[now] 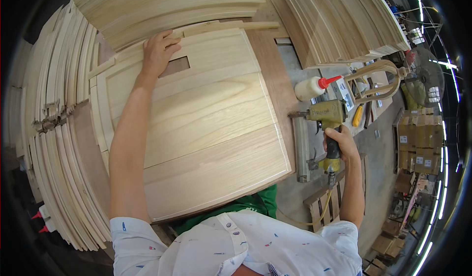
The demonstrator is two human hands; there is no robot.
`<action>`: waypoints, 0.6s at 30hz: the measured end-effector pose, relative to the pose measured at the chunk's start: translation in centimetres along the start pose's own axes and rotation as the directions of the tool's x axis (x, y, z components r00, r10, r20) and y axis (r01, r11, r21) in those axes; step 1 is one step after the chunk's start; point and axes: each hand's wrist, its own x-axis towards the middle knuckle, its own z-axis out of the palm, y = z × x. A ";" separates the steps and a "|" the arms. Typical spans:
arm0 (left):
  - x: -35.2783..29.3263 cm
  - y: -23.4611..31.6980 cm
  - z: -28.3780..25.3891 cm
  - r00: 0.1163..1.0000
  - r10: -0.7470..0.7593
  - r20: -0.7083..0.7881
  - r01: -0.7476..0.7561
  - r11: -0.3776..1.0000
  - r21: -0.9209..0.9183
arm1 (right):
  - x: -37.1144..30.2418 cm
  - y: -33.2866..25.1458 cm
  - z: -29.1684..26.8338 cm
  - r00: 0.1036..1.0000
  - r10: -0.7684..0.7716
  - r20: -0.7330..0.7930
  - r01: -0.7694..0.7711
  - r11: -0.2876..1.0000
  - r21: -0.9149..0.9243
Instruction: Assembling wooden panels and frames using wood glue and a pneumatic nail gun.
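Note:
A pale wooden panel [211, 114] with a rectangular cut-out lies flat before me. Thin white lines, apparently glue, run along its right and near edges. Along its far edge lies a narrow wooden strip [211, 28]. My left hand [160, 52] is closed over this strip beside the cut-out, its fingers bent and its thumb side partly hidden. Off the panel's right edge, my right hand [342, 143] grips the black handle of a yellow-green air nail gun [326, 112]. The gun's nose points left, close to the panel's edge but apart from it. A yellow hose [324, 209] hangs from its handle.
Tall stacks of wooden panels [339, 20] stand at the back, and stacked boards [64, 177] line the left. A white glue bottle [309, 88] with a red nozzle lies beyond the nail gun, near a yellow-handled tool [358, 115]. Cardboard boxes [420, 138] and a fan [425, 74] stand farther right.

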 end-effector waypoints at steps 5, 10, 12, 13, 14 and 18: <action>0.1 0.4 0.0 0.999 0.035 -0.006 -0.035 0.999 0.035 | -2.0 -6.8 5.2 0.985 -0.160 0.063 0.170 0.958 -0.231; -0.2 0.0 -0.1 1.000 -0.001 0.005 0.001 0.999 0.038 | 2.2 -14.5 10.9 0.911 -0.389 0.134 0.408 0.814 -0.413; -0.1 0.2 0.0 1.000 -0.013 0.006 0.012 0.999 0.043 | 4.8 -17.0 12.7 0.876 -0.427 0.224 0.482 0.798 -0.363; -0.1 0.6 -0.2 1.000 -0.019 0.005 0.019 0.999 0.033 | 6.2 -17.8 13.5 0.882 -0.418 0.219 0.471 0.797 -0.377; -0.2 0.6 -0.3 1.000 -0.030 0.003 0.030 0.999 0.027 | 7.7 -18.5 14.3 0.885 -0.410 0.219 0.465 0.795 -0.389; -0.2 0.3 -0.2 0.999 -0.040 -0.001 0.040 0.999 0.008 | 11.6 -20.3 16.8 0.878 -0.408 0.251 0.477 0.783 -0.398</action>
